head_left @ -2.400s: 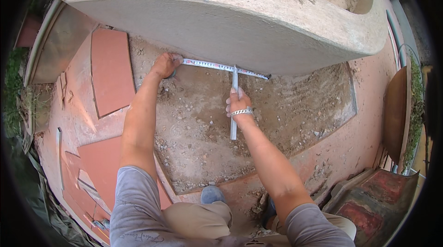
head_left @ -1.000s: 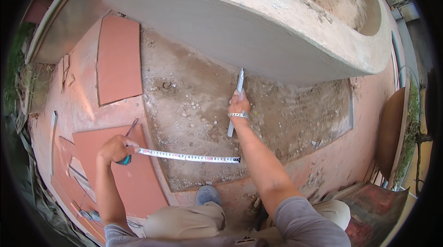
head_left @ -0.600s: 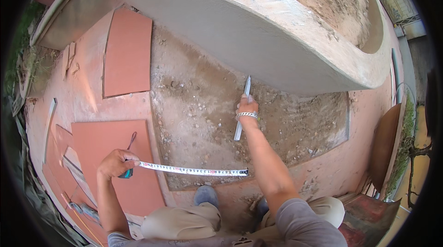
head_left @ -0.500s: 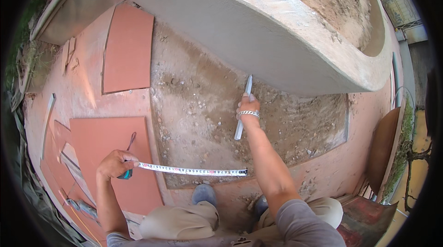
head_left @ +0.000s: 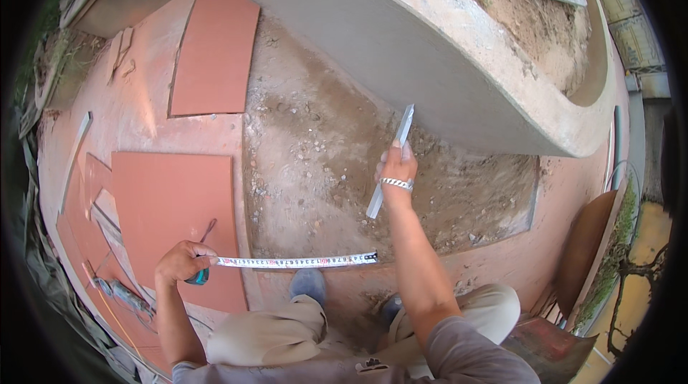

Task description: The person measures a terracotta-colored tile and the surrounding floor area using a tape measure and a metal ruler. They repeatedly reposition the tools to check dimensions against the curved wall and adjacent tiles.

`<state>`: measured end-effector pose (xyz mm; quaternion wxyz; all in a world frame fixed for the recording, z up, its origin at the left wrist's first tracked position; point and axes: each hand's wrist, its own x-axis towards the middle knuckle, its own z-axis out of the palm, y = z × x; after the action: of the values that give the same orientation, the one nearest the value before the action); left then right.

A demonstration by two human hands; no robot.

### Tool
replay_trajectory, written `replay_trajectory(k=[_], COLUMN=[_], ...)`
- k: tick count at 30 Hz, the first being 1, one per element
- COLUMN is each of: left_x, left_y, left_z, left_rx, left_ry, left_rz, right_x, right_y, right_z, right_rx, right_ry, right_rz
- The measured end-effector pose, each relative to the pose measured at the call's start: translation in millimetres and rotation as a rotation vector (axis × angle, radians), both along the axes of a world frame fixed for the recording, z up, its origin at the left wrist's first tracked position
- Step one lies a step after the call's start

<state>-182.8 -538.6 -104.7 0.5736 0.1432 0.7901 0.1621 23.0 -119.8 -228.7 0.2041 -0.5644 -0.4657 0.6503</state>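
Observation:
My left hand point(head_left: 184, 263) is closed round a teal tape measure point(head_left: 198, 276) with a dark wrist strap. Its white blade point(head_left: 297, 263) sticks out to the right, hanging over the near edge of a bare dirt patch point(head_left: 308, 176). In my right hand point(head_left: 398, 163), which wears a chain bracelet at the wrist, is a pale metal bar point(head_left: 405, 124). The bar slants, its far end close to the base of a curved grey wall point(head_left: 430, 61) and its near end over the dirt. My fingers hide its middle.
A large red-brown tile point(head_left: 172, 219) lies left of the dirt, with another cut tile point(head_left: 215, 54) farther off. A power tool point(head_left: 127, 296) with a cord rests at the lower left. A brown board point(head_left: 584, 255) leans at the right. My shoe point(head_left: 308, 285) stands by the dirt's near edge.
The view has shifted slightly. My right hand and the bar sit a little farther right, the bar more tilted. The tape blade has swung to nearly level; both grips stay the same.

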Motion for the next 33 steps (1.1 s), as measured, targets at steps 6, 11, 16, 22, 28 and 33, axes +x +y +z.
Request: replay_trajectory(k=[6, 11, 16, 22, 28, 33], left_x=[49, 105, 190, 277, 315, 300], left_y=[-45, -100, -160, -187, -196, -187], left_z=[3, 4, 5, -20, -45, -64], left_rx=[-0.015, 0.171, 0.274, 0.515, 0.492, 0.53], left_ry=[-0.096, -0.155, -0.152, -0.096, -0.161, -0.229], left_rz=[0.179, 0.402, 0.77, 1.383, 1.633, 1.561], right_x=[18, -4, -30, -39, -42, -54], right_y=[-23, -63, -128, -175, -221, -230], right_z=[11, -1, -3, -5, -24, -33], right_rx=[-0.19, -0.173, -0.012, -0.069, -0.119, -0.012], right_ry=[-0.077, -0.135, -0.261, -0.215, -0.132, -0.081], right_rz=[0.071, 0.406, 0.706, 0.795, 0.883, 0.89])
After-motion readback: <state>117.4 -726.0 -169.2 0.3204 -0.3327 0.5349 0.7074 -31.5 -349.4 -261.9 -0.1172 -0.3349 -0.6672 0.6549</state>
